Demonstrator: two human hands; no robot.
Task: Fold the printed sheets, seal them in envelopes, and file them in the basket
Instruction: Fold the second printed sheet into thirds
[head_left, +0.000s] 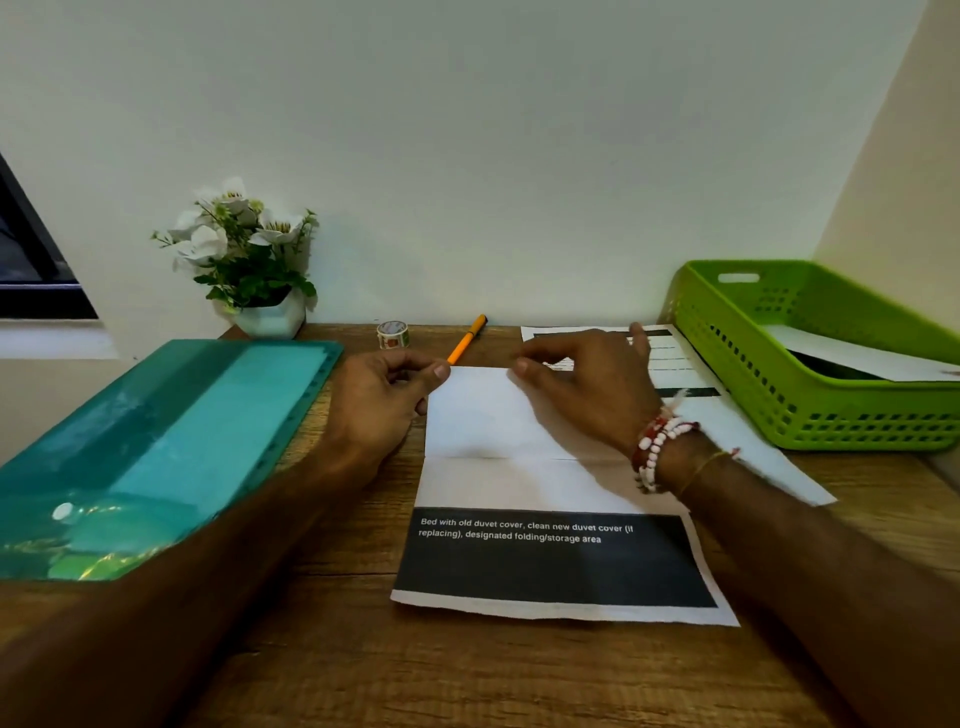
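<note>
A printed sheet (550, 561) lies on the wooden desk in front of me, its near part showing a black block with white text. Its far part is folded over toward me, blank side up, with the flap's edge across the middle. My left hand (384, 400) pinches the folded flap's far left corner. My right hand (582, 389) rests on the flap's right side, fingertips curled on the far edge. A second printed sheet (675, 364) lies under my right hand. The green basket (779, 374) stands at the right with a white paper inside.
A teal plastic folder (171, 441) lies at the left. Against the wall stand a pot of white flowers (249, 260), a small roll of tape (392, 334) and an orange pen (467, 340). A dark window frame (31, 260) is at the far left.
</note>
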